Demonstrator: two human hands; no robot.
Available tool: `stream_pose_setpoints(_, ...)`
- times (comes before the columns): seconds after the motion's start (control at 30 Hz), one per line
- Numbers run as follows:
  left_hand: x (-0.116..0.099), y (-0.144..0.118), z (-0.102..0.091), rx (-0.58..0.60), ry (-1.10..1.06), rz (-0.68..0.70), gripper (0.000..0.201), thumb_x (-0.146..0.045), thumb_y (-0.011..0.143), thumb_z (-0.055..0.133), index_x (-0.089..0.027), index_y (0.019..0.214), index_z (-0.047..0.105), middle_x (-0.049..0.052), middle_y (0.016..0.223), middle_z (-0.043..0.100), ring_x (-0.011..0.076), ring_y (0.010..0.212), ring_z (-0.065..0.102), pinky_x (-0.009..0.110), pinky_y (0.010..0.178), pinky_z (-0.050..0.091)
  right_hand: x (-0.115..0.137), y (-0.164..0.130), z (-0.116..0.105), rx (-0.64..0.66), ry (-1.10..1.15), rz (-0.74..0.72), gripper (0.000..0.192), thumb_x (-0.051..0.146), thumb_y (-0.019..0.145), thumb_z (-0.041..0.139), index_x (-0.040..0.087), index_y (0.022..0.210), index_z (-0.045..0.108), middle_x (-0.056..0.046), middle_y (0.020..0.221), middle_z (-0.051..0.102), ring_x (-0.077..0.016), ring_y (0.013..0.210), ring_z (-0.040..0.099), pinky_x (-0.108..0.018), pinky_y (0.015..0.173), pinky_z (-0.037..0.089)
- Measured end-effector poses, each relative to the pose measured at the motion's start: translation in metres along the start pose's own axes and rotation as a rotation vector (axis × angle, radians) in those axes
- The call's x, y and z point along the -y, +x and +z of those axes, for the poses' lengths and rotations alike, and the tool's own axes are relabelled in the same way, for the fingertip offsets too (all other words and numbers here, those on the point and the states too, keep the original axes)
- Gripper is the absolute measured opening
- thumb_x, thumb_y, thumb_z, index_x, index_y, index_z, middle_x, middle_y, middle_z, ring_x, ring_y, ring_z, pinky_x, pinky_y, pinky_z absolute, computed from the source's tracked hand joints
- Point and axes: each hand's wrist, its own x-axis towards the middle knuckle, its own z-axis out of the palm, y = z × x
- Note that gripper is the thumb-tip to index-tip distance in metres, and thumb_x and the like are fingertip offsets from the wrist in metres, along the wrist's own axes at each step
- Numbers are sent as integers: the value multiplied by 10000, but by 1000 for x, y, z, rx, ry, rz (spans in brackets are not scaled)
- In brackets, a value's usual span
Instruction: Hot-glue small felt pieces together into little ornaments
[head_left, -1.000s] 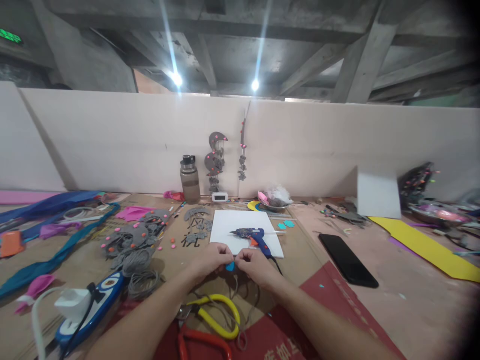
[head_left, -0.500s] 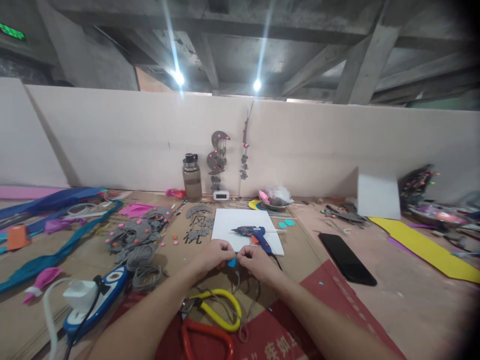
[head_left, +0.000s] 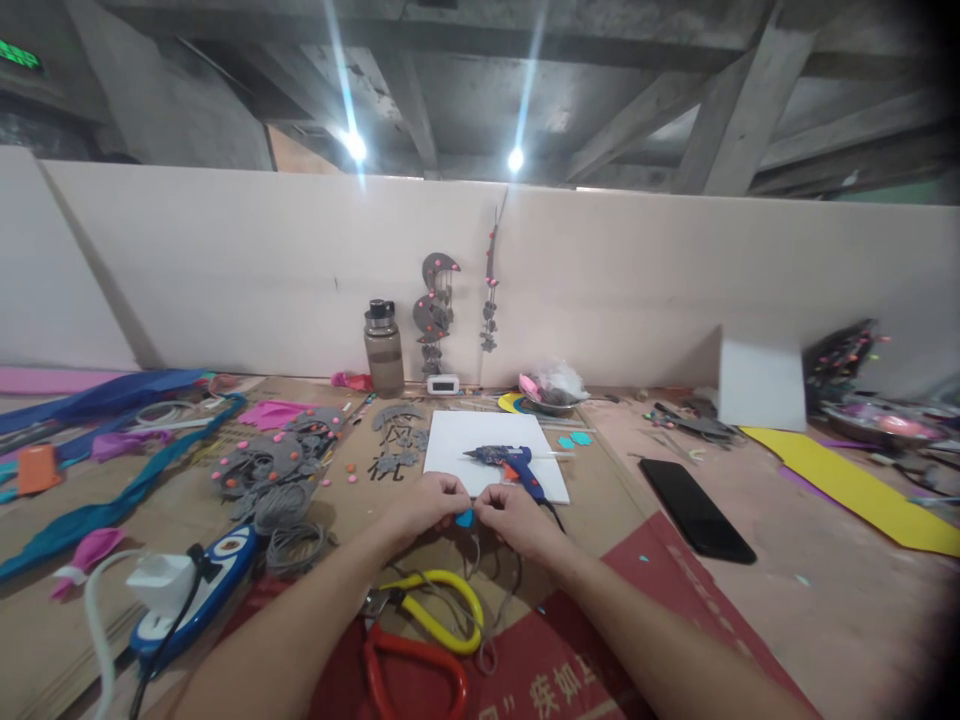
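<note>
Left hand (head_left: 424, 505) and right hand (head_left: 510, 518) meet fingertip to fingertip, both pinched narrow on one small bright-blue cut foam piece (head_left: 465, 518), held just above the brown cardboard-covered table (head_left: 600, 480), near its front middle. We judge the grip thin: the piece is tiny, and a slip would likely drop it among the loose grey cords (head_left: 480, 580) lying just below.

Risks, as we judge them. The blue hot-glue gun (head_left: 510, 462) rests on the white foam board (head_left: 491, 452) just beyond the right knuckles, nozzle pointing left; a forward push of the hands could brush it. The yellow-handled pliers (head_left: 431, 615) and red-handled cutters (head_left: 416, 675) sit between the forearms, so pulling the wrists back could snag them or the cords.

Room: to the left, grey felt cut-outs with pink dots (head_left: 270, 460) crowd the surface. To the right, bare surface runs to the black smartphone (head_left: 697, 508). The table's back edge is lined with a smoky water bottle (head_left: 383, 350) and a white wall panel (head_left: 225, 270).
</note>
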Motion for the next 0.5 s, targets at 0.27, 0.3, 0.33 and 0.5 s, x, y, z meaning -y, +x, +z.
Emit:
stream_pose_setpoints(0.27, 2, 1, 0, 4, 4, -2, 147, -299, 620, 537, -153, 630, 535, -58, 426, 421, 66, 384, 341, 211, 414, 192, -2, 1, 1, -7, 3, -2, 86, 208, 703, 509, 169, 626, 497, 68, 482, 433, -45, 404, 354, -176, 404, 258)
stream_pose_setpoints(0.3, 3, 2, 0, 8, 1, -7, 149, -301, 621, 534, -152, 636, 535, -59, 428, 422, 66, 383, 340, 210, 411, 194, -3, 2, 1, -9, -2, -3, 86, 208, 702, 510, 168, 627, 501, 68, 483, 435, -46, 404, 358, -176, 404, 259)
stream_pose_setpoints(0.33, 4, 2, 0, 12, -1, -12, 153, -304, 623, 531, -152, 644, 536, -60, 429, 422, 67, 380, 339, 210, 407, 196, -4, 2, 1, -9, -6, -4, 86, 210, 702, 511, 167, 627, 504, 68, 484, 436, -47, 405, 361, -176, 404, 261)
stream_pose_setpoints(0.5, 5, 2, 0, 10, -6, -5, 139, -290, 622, 528, -154, 648, 535, -64, 420, 416, 65, 370, 327, 206, 394, 200, -2, 2, 1, -5, -10, 10, 73, 192, 702, 500, 164, 635, 510, 67, 486, 434, -48, 407, 366, -175, 406, 264)
